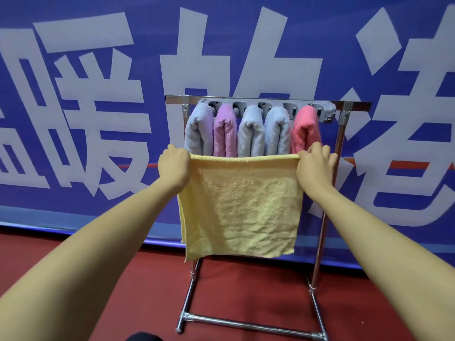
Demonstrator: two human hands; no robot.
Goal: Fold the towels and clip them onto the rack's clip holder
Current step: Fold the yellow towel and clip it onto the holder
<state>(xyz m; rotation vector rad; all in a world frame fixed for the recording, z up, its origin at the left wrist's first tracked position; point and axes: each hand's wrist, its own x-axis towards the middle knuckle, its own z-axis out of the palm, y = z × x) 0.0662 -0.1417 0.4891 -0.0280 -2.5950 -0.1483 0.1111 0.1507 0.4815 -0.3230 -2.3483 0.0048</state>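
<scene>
Red floor beneath blue banner

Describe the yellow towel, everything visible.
The yellow towel is pale terry cloth with a nubby, slightly worn pile and a smoother hemmed band along its top edge. It hangs flat and spread wide in front of the rack, hiding the lower ends of the five clipped towels behind it. The left hand grips its top left corner, the right hand the top right. A second layer shows along the left edge, so it looks folded once. Its bottom edge hangs clear of the floor.
</scene>
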